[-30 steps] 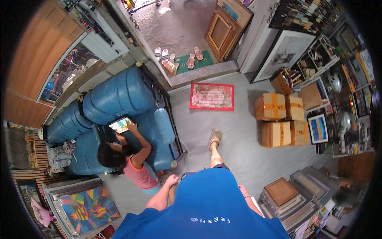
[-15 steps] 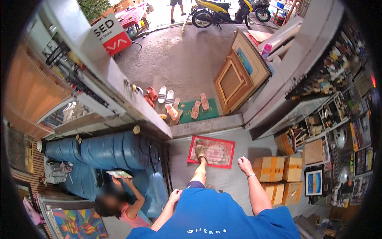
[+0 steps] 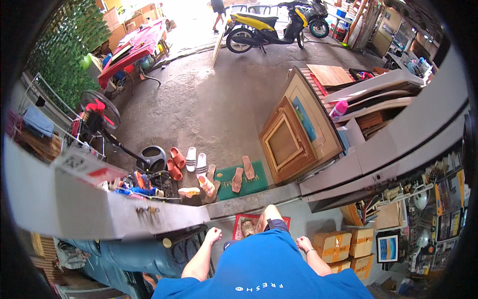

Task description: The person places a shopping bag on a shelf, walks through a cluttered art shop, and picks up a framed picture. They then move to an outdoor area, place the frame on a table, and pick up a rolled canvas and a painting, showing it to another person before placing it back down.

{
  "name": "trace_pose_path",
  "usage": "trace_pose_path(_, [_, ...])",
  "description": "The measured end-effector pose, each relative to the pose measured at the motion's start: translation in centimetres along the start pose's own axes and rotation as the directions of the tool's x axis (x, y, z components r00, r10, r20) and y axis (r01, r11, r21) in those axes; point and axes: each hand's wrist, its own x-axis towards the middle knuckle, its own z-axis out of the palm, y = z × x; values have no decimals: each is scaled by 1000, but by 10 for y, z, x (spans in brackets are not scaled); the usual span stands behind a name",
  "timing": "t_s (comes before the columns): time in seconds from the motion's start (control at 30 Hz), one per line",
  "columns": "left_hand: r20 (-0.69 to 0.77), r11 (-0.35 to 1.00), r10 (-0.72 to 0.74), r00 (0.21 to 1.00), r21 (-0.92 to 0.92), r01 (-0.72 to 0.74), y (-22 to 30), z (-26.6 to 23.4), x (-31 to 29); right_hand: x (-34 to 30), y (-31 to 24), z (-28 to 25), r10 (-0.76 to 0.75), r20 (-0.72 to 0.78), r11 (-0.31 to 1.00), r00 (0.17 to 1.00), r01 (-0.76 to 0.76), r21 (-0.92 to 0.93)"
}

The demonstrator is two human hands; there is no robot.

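Observation:
My left hand [image 3: 214,234] is raised beside my body, near the door frame, its fingers curled with nothing visible in them. My right hand [image 3: 303,243] hangs by my other side, also loosely closed, with a band around the wrist. It is nearest to the stacked cardboard boxes [image 3: 332,246] but touches none. Under my foot, in a worn clog [image 3: 247,228], lies a red-bordered mat [image 3: 239,218]. Past the doorsill [image 3: 249,204] is a green doormat [image 3: 258,183] with a pair of pink sandals [image 3: 237,179] on it. White striped slides [image 3: 191,159] and red slides [image 3: 178,157] stand left of it.
Wooden framed panels [image 3: 289,144] lean at the right of the doorway. A standing fan [image 3: 99,110] and a table with a pink cover [image 3: 132,55] are at the left outside. A yellow-black scooter [image 3: 264,27] stands farther out, near a walking person [image 3: 218,12]. A blue sofa [image 3: 134,256] is inside.
I have stepped forward toward the doorway, and the outdoor area fills more of the view. My left hand has come up and forward; my right hand has dropped back. The seated person is mostly hidden.

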Motion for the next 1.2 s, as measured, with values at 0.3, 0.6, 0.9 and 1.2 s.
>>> trace_pose_path(0.3, [-27, 977, 69, 997, -199, -73, 212, -27, 78, 123, -103, -24, -161, 157, 979, 974, 177, -98])
trace_pose_path(0.6, [-141, 997, 64, 988, 49, -57, 247, -48, 110, 212, -389, -111, -411, -218, 887, 885, 443, 127])
trace_pose_path(0.9, [-12, 996, -29, 1000, 80, 30, 315, -94, 215, 231, -474, -132, -349, -118, 922, 930, 363, 135])
trace_pose_path(1.2, [152, 913, 185, 971, 338, -227, 478, -245, 416, 334, -438, -17, 70, 17, 969, 997, -64, -240])
